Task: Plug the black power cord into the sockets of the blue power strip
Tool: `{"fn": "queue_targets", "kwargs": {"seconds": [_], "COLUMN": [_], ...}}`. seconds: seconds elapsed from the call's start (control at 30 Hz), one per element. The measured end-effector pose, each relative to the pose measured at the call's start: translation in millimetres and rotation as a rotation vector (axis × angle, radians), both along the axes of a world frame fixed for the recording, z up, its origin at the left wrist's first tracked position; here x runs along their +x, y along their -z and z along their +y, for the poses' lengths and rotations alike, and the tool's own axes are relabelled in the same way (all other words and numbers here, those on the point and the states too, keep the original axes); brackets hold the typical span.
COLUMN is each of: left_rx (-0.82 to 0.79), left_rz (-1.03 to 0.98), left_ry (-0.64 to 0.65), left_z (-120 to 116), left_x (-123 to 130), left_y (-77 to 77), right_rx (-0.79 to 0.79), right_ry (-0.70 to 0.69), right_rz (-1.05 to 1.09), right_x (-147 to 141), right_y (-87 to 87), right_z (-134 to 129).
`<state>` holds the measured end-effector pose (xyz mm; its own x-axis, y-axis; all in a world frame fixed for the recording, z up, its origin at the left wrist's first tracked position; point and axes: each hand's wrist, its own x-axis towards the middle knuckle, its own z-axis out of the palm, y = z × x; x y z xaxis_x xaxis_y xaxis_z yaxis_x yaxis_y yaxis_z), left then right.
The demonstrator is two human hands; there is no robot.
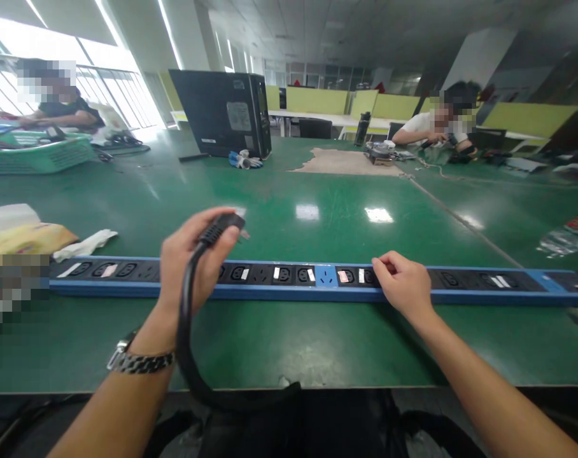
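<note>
Facing the strip (289, 292), lying lengthwise on the green table (317, 343), with sockets turned up and several bearing pale labels. Grasping a black plug (226, 222) in the left hand (178, 264), raised above the strip, left of its blue socket (326, 276), with prongs (244, 235) bare. Trailing the thick cord (186, 312) down the near side of the strip, past the table edge. Wearing a watch (143, 361) on the left wrist. Resting the right hand (408, 289) at the strip, right of the blue socket, with fingers curled and thumb against forefinger; being unable to tell if pinching anything or only touching. Noting a yellow packet (35, 240) by the strip's left end, a clear bottle (561, 243) beyond its right part. Seeing, well beyond the strip, a PC case (217, 114) with gloves (245, 160) beside it, a brown sheet (341, 163), a flask (362, 129), a basket (55, 156) and two co-workers (415, 129).
</note>
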<state>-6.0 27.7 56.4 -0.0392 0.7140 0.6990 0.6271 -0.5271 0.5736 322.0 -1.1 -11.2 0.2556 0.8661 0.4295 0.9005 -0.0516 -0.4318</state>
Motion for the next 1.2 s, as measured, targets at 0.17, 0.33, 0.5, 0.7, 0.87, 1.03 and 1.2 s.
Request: {"fn": "queue_targets", "kwargs": {"seconds": [0.17, 0.33, 0.5, 0.7, 0.87, 1.03, 1.2], "left_rx": [-0.216, -0.165, -0.146, -0.187, -0.15, 0.031, 0.053], "left_rz": [0.232, 0.408, 0.467, 0.483, 0.576, 0.342, 0.356], "left_ry": [0.151, 0.203, 0.112, 0.063, 0.046, 0.096, 0.369], "left_z": [-11, -14, -24, -22, -23, -29, -18], "left_x": [-12, -3, 5, 2, 6, 25, 78], "left_y": [49.2, 52.9, 48.8, 52.7, 58.2, 52.7, 52.9], "right_rx": [-0.006, 0.006, 0.022, 0.057, 0.058, 0.066, 0.124], "right_ry": [0.022, 0.023, 0.011, 0.0, 0.007, 0.004, 0.024], "right_rz": [-0.011, -0.012, -0.031, -0.053, -0.062, -0.111, -0.135], "right_x": [1, 0, 0, 0, -1, -4, -3], "right_y": [1.5, 2.5, 3.1, 5.7, 6.1, 6.3, 10.0], "right_z": [0, -2, -3, -4, -4, -4, -2]}}
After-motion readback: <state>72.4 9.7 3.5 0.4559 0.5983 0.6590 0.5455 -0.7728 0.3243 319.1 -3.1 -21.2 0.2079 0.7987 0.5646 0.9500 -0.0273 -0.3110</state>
